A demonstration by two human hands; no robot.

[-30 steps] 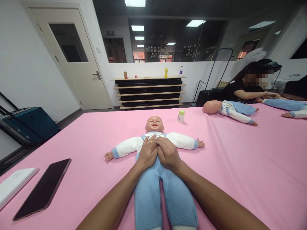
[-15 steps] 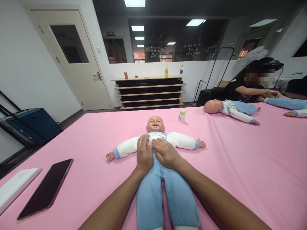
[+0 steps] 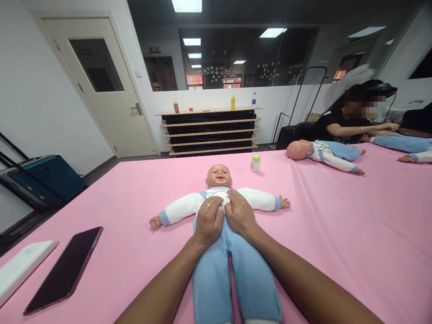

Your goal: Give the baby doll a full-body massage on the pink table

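A baby doll (image 3: 219, 261) in blue trousers and a white top with blue cuffs lies face up, arms spread, its feet towards me. My left hand (image 3: 209, 219), a ring on one finger, rests on the doll's belly, its fingers laid flat and slanting to the right. Close beside it on the right, my right hand (image 3: 240, 213) lies on the belly and lower chest with its fingers pointing towards the doll's head. Both hands touch the cloth, and their palms are hidden. Beyond the doll's right-side arm stands a small white bottle with a green cap (image 3: 255, 163).
The doll lies on a pink-covered table (image 3: 135, 270). A dark phone (image 3: 64, 272) and a white box (image 3: 25, 267) are at the left. Another doll (image 3: 300, 150) lies at the far right, near a seated person in black (image 3: 334, 126). A low shelf (image 3: 209, 123) stands behind.
My left hand has slid a little to the right and turned inward. My right hand has moved right and turned, its fingers now pointing up the doll's chest rather than across it.
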